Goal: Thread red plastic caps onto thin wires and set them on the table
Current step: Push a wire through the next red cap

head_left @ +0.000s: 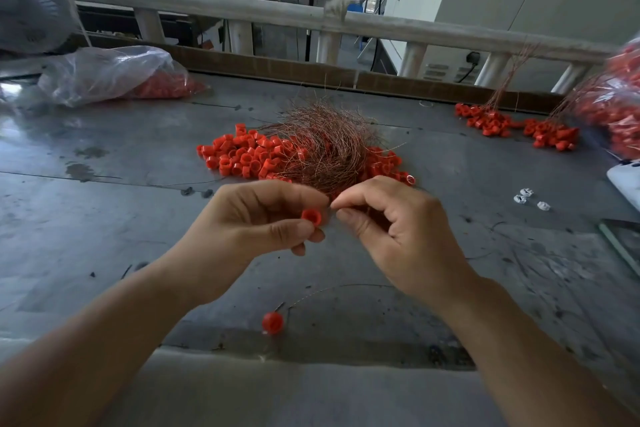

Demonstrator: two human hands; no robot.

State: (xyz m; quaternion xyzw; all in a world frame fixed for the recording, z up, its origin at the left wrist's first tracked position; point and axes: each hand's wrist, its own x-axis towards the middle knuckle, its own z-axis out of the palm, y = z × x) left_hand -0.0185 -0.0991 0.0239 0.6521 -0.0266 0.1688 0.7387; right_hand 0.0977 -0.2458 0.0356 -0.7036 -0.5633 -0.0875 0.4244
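My left hand [263, 222] pinches a small red cap [311, 217] between thumb and fingers, its open end facing me. My right hand [398, 229] sits just to its right, thumb and forefinger pinched at the near end of a bundle of thin copper wires [322, 146]. The bundle lies on a heap of loose red caps [249, 156] in the middle of the grey table [121, 218]. Near the table's front edge lies one red cap threaded on a thin wire [273, 322].
A clear plastic bag of red caps [110, 74] lies at the back left beside a fan [27, 7]. Wired cap clusters [512, 126] and another bag of caps [616, 107] are at the back right. Three small white pieces [530, 199] lie at the right.
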